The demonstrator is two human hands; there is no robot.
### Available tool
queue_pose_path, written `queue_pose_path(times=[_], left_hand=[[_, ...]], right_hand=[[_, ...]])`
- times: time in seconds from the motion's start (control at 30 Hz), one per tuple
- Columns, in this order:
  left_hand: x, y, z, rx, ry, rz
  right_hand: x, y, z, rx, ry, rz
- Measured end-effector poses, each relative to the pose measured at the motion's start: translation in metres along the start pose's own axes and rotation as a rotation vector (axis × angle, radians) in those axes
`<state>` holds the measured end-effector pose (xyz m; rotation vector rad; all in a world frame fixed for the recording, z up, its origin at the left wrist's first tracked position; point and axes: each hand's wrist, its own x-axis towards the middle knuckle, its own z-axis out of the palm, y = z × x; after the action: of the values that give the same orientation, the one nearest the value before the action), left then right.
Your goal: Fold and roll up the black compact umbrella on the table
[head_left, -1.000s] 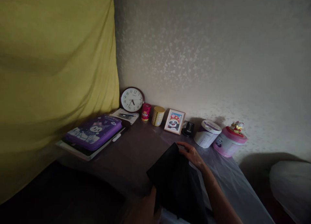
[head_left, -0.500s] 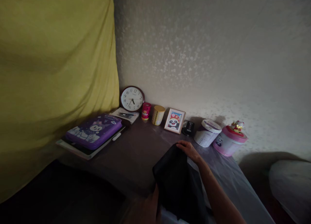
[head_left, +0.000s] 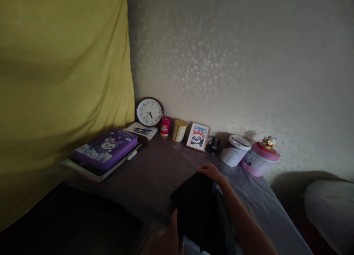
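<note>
A limp black piece of fabric [head_left: 195,203], perhaps a bag or garment, spreads over the near edge of the table. My right hand [head_left: 211,172] grips its far upper corner, the fingers closed over the edge. At the fabric's left side is my left hand [head_left: 173,227], thumb pointing up along the edge; its other fingers are hidden behind the cloth. Something pale shows beneath the fabric at the bottom of the view, too dark to identify.
On the grey-covered table [head_left: 155,166] stand a clock [head_left: 150,112], a pink can [head_left: 165,126], a yellow-lidded tin [head_left: 179,130], a framed panda picture [head_left: 198,137], a black object [head_left: 214,145], a white tub [head_left: 235,151] and a pink-lidded tub [head_left: 258,161]. Left lies a purple case [head_left: 106,148].
The black fabric's top edge has come down slightly and lies flatter, with my right hand lowered along with it. My left thumb shows more clearly at the fabric's left edge.
</note>
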<state>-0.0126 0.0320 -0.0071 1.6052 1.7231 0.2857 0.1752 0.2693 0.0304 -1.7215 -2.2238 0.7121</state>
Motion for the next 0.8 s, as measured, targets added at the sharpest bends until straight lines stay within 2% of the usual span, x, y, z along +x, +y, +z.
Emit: queue_pose_path(times=[0.1,0.23,0.43,0.53,0.63,0.7,0.73,0.77,0.8], left_hand=[[0.0,0.001,0.001,0.062,-0.01,0.015],[0.001,0.003,-0.002,0.096,-0.034,0.116],[0.0,0.002,-0.007,0.086,-0.07,0.131],[-0.001,0.002,-0.01,0.044,-0.069,0.141],[-0.003,0.004,-0.014,0.031,-0.083,0.119],[-0.004,0.006,-0.017,0.038,-0.085,0.111],[-0.005,0.007,-0.018,0.041,-0.087,0.11],[-0.005,0.007,-0.018,0.037,-0.082,0.112],[-0.004,0.007,-0.018,0.033,-0.083,0.111]], right_hand=[[0.002,0.0,0.0,-0.045,0.004,0.005],[0.004,0.0,0.003,-0.092,0.009,0.014],[0.002,0.004,0.008,-0.142,0.032,0.023],[-0.002,0.003,0.01,-0.168,0.084,0.015],[-0.016,-0.008,0.008,-0.202,0.194,0.001],[-0.031,-0.02,0.006,-0.23,0.286,-0.087],[-0.04,-0.026,0.006,-0.253,0.332,-0.199],[-0.049,-0.033,0.006,-0.263,0.331,-0.326],[-0.058,-0.038,0.007,-0.264,0.261,-0.435]])
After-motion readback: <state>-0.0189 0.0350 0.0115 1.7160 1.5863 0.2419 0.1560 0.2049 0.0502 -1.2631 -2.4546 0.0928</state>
